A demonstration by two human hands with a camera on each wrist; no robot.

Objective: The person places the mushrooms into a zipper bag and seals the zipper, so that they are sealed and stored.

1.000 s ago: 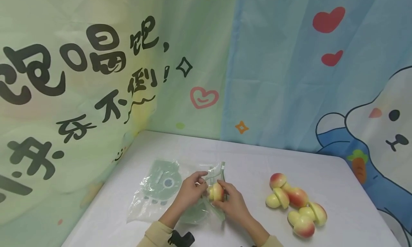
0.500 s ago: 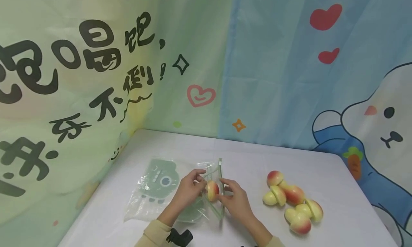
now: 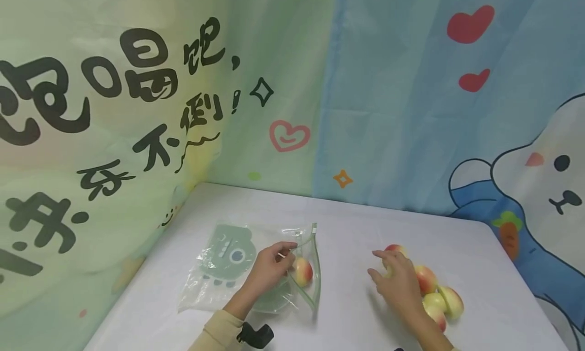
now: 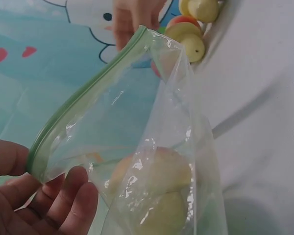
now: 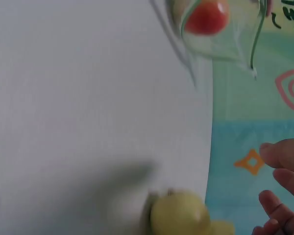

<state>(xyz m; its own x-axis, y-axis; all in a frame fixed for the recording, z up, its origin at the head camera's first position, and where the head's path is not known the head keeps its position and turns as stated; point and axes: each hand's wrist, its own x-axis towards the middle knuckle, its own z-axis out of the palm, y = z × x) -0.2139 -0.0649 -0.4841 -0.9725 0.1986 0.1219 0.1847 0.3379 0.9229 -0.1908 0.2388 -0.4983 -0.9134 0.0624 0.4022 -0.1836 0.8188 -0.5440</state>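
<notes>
My left hand (image 3: 268,267) pinches the green zip edge (image 4: 78,98) of a clear plastic zip bag (image 3: 194,290) with a green cartoon print, holding its mouth apart. A red-and-yellow toy mushroom (image 3: 303,273) lies inside, near the opening; through the film in the left wrist view its cap and pale stem show. My right hand (image 3: 398,285) hovers over the group of loose toy mushrooms (image 3: 452,301) on the right, fingers parted and nothing between them. It partly hides the nearest ones. In the right wrist view a yellow mushroom (image 5: 180,213) sits below the fingers.
A white-covered table (image 3: 347,239) carries everything. Behind it hangs a printed curtain (image 3: 388,112) with hearts and a white cartoon animal, and black lettering on the left side. A black wrist strap piece (image 3: 256,336) shows by the left sleeve.
My right hand has left the mushroom at the bag's mouth and moved right, over the loose mushrooms. That mushroom now lies inside the bag. My left hand keeps its pinch on the edge.
</notes>
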